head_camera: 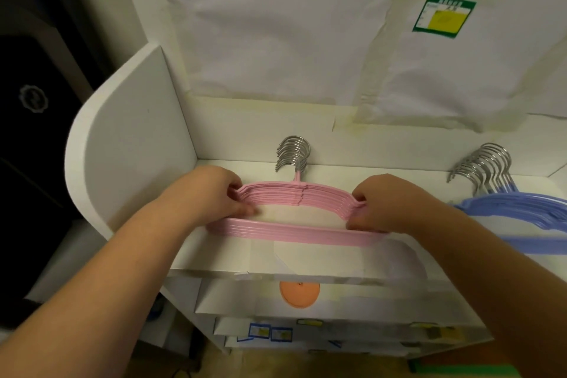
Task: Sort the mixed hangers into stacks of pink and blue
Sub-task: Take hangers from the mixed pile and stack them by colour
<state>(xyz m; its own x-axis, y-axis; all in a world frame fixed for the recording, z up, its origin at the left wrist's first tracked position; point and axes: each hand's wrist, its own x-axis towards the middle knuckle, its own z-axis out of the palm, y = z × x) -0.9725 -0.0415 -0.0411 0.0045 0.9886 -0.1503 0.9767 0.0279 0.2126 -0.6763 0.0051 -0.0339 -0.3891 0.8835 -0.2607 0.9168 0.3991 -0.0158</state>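
Sorting looks nearly done: left hand and right hand pinch the pink hanger stack at centre frame, squaring it, blue hanger stack at right.

Pink hangers — uniform pale pink, silver hooks. Blue hangers — periwinkle, silver hooks. Shelf white. Wall label green-bordered, yellow centre. Lower disc orange.

A white shelf top has a rounded white side panel standing at its left end. White plastic sheeting covers the wall behind, bearing a green-and-yellow label. An orange round sticker sits on the shelf front below. A dark case stands at far left.
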